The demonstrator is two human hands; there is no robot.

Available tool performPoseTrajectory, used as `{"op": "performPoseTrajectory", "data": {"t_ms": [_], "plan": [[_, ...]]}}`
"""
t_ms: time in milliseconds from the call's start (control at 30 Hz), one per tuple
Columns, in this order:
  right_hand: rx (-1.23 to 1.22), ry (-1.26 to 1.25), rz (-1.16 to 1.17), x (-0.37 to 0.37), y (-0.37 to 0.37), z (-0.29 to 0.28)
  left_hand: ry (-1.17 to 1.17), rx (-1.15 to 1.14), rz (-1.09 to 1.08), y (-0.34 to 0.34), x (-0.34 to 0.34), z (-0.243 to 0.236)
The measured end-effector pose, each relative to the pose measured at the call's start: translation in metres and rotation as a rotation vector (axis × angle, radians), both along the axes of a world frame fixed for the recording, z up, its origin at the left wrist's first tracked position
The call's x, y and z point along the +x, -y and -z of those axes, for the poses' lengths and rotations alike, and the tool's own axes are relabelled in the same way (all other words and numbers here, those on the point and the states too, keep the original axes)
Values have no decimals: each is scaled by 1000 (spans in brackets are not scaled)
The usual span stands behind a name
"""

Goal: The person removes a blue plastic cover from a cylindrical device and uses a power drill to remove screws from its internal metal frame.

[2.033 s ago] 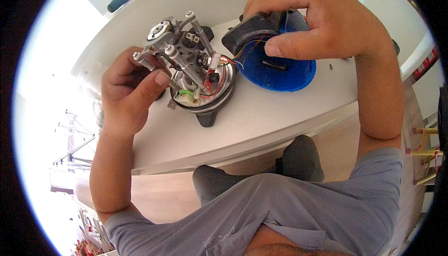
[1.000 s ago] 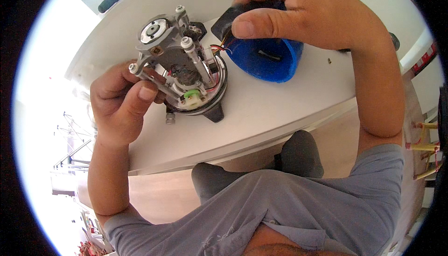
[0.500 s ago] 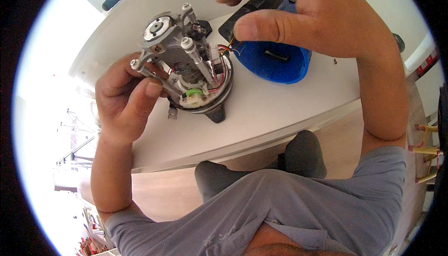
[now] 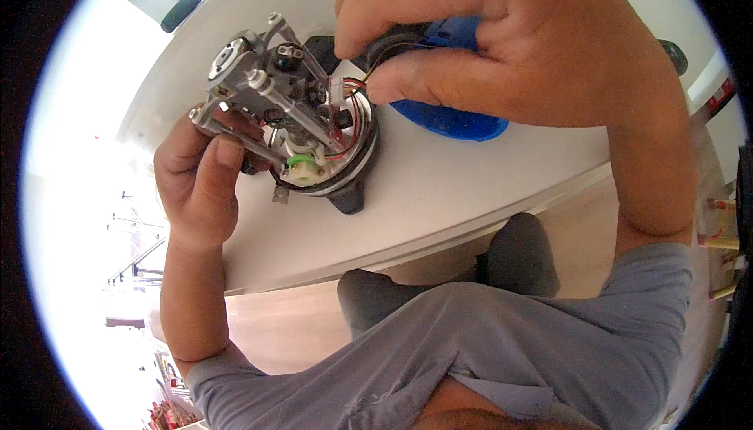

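Note:
An opened-up device [image 4: 302, 128] with silver posts, a metal ring on top, coloured wires and a round black footed base stands on the white table. My left hand [image 4: 200, 183] is closed round one of its posts, thumb in front and fingers partly hidden behind. Just right of the device is my right hand [image 4: 486, 65], its thumb and forefinger apart on either side of a gap. The thumb tip meets the thin red, black and yellow wires [image 4: 357, 85] at a white connector. Beneath this hand lies a blue plastic cover [image 4: 451, 122], mostly hidden.
A curved white table [image 4: 439, 171] bears everything, its near edge just ahead of my knees. At the far left lies a dark green-handled tool [image 4: 192, 2]. A black part [image 4: 320, 52] sits behind the device. A dark round object [image 4: 673, 56] is at the far right.
The device has tilted slightly and shifted left in the picture with my left hand. My right hand has come down and left to the wires, covering more of the blue cover.

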State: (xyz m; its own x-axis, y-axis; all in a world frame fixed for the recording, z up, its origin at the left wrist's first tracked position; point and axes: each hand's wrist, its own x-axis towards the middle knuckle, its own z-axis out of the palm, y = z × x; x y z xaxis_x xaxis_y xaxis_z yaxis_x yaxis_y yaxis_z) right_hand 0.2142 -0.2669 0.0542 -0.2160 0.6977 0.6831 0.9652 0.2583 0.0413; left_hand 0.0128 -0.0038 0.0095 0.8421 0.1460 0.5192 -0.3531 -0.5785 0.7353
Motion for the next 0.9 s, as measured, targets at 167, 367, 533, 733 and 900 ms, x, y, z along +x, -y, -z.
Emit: {"op": "performPoseTrajectory", "data": {"t_ms": [167,367,533,733,900], "plan": [[35,42,61,-5,0,4,5,-44,-31,3,1,-1],[65,82,114,-7,-7,6,1,7,-5,3,-2,-3],[73,128,165,-15,-11,2,12,73,0,12,0,-8],[73,209,242,-28,-18,3,-30,-7,86,12,0,-8],[99,267,285,-35,-25,8,-51,5,124,15,-2,-10]]}}
